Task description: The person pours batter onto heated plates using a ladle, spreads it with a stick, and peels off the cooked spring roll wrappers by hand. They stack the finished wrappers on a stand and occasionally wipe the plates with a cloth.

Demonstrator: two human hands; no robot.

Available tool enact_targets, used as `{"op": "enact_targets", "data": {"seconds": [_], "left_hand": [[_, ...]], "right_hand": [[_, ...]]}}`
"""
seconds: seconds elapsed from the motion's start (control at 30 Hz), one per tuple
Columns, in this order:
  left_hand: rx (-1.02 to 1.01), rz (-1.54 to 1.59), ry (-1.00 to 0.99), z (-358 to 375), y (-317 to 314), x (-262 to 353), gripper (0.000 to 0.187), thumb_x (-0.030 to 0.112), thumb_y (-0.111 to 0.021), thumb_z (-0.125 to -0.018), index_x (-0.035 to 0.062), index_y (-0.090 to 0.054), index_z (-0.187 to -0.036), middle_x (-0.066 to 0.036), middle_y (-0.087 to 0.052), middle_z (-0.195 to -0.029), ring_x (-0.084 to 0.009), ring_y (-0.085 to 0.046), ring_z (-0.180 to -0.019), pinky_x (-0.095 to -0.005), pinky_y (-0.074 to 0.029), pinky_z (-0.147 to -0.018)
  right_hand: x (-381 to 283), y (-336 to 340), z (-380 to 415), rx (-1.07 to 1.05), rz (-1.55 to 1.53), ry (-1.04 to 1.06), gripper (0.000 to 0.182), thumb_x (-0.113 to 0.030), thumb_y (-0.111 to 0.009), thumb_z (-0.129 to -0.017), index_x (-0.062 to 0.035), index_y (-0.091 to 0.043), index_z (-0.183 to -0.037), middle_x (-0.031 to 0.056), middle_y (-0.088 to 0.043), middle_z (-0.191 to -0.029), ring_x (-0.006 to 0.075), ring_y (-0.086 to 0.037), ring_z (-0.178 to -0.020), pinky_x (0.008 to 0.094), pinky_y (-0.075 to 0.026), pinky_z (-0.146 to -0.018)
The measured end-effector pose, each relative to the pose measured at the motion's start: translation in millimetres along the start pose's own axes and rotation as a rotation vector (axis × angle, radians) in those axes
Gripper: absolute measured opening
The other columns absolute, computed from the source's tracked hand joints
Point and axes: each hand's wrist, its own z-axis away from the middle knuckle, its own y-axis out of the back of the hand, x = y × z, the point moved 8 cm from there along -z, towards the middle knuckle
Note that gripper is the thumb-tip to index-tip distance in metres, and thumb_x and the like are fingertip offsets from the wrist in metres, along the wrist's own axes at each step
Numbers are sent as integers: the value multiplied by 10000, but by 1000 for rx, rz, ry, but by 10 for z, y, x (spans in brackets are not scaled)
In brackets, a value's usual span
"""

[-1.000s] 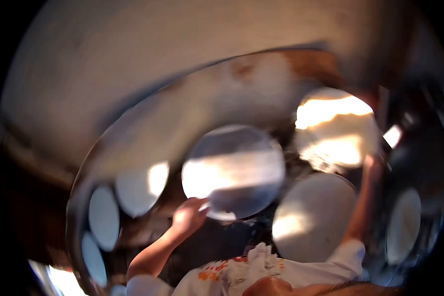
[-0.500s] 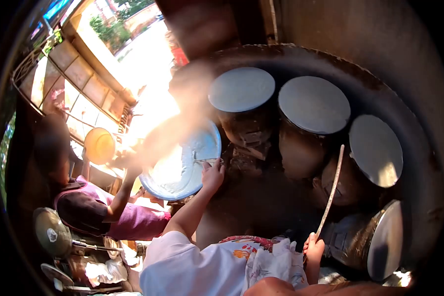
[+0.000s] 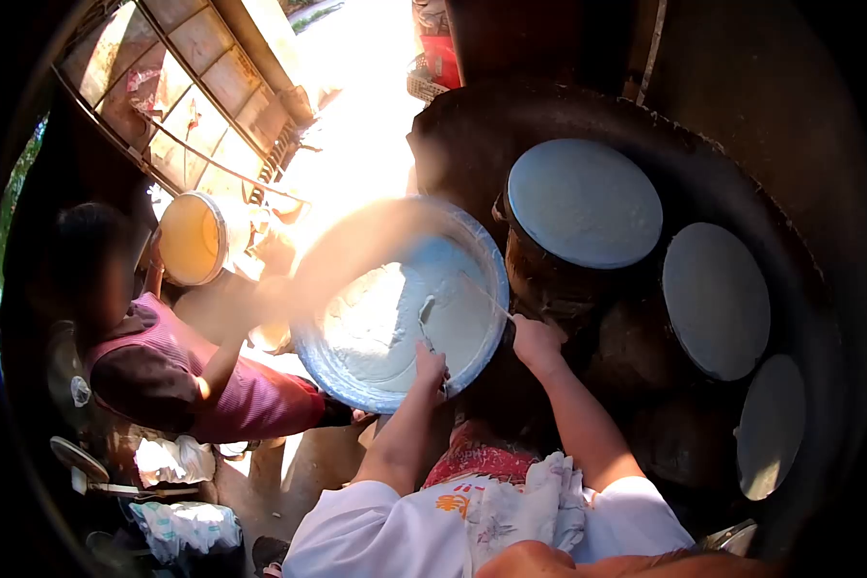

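A wide blue basin [image 3: 496, 279] holds thick white batter [image 3: 380, 328] in front of me. My left hand [image 3: 432, 368] is closed round the handle of a ladle [image 3: 427, 312], whose head rests at the batter's surface. At the basin's right rim, my right hand [image 3: 538, 342] grips a thin stick [image 3: 496, 306] that points left over the batter. How far the stick extends is hard to make out in the blur. A brownish smear on the camera's view covers part of the basin's upper left.
Several round, pale-topped stoves [image 3: 585, 202] curve along a dark wall on the right. To the left stands a person in a pink apron [image 3: 250, 380], one hand at a yellow bucket [image 3: 191, 239]. White cloths or bags [image 3: 188, 528] lie at lower left. A red crate [image 3: 440, 60] sits beyond.
My right hand has come from the lower right up to the basin with the stick. My left hand, holding the ladle, is now over the batter. My view has turned left.
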Motion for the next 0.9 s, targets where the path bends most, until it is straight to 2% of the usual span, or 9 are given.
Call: {"op": "enact_targets", "data": {"seconds": [0.07, 0.17, 0.23, 0.3, 0.4, 0.5, 0.73, 0.83, 0.9], "left_hand": [[-154, -43, -50, 403, 234, 125, 658, 27, -472, -843, 121, -216, -1442, -87, -487, -659, -183, -457, -424, -320, -387, -373], [-320, 59, 152, 807, 667, 785, 650, 48, -464, -887, 191, -194, -1462, -9, -355, -593, -92, -324, -414, -239, -286, -371], [-363, 145, 100, 624, 803, 990, 657, 53, -479, -887, 193, -195, -1463, 1, -355, -599, -87, -315, -418, -235, -291, -375], [-373, 57, 36, 257, 544, 968, 659, 53, -511, -874, 184, -229, -1455, -1, -391, -614, -100, -347, -422, -259, -333, -380], [-400, 21, 87, -212, 412, 1052, 648, 58, -492, -890, 207, -208, -1453, 4, -377, -604, -93, -355, -442, -249, -333, -380], [-515, 542, 312, -371, -94, 644, 610, 59, -443, -911, 229, -185, -1437, 22, -321, -584, -82, -337, -440, -229, -292, -369], [-409, 951, 467, 471, -525, 1072, 240, 94, -408, -947, 229, -339, -1133, 41, -283, -582, -67, -282, -436, -197, -258, -367], [-687, 1184, 500, 786, -544, 1322, 45, 142, -420, -965, 184, -406, -975, 46, -298, -582, -58, -288, -432, -196, -268, -364], [-907, 1368, 687, 1208, -481, 1669, 282, 221, -450, -972, 137, -388, -710, 48, -334, -584, -61, -313, -436, -200, -295, -373]], "right_hand": [[-206, -433, -182, -250, 75, -34, 289, -157, -440, -861, -69, -619, -1070, 204, -638, -998, 386, -601, -930, 467, -471, -811], [-115, -244, 37, -198, -228, 12, 280, -157, -459, -869, -59, -607, -1086, 229, -624, -989, 386, -602, -921, 453, -484, -798], [-94, 108, 4, -46, -242, -32, 287, -132, -455, -874, -64, -582, -1121, 231, -627, -947, 389, -605, -898, 453, -490, -766], [-304, -162, -18, -114, 57, -63, 287, -116, -410, -881, -89, -564, -1121, 204, -647, -853, 390, -624, -808, 509, -478, -716], [-350, -55, -47, -63, -18, -12, 289, -128, -406, -884, -92, -544, -1136, 212, -644, -811, 390, -628, -800, 507, -482, -699], [-372, -265, -85, -58, 5, -204, 278, -126, -400, -885, -88, -547, -1117, 214, -644, -807, 398, -627, -797, 512, -483, -684], [-760, -444, 529, -133, -215, -333, 293, -137, -441, -901, -55, -515, -1172, 260, -618, -913, 429, -597, -851, 508, -482, -719], [-863, -91, 781, -60, -326, -293, 294, -144, -443, -903, -53, -512, -1174, 269, -605, -941, 443, -576, -885, 516, -474, -740], [-830, 113, 897, 98, -422, -113, 308, -167, -439, -930, -45, -491, -1208, 161, -610, -760, 301, -599, -650, 400, -484, -584]]}}
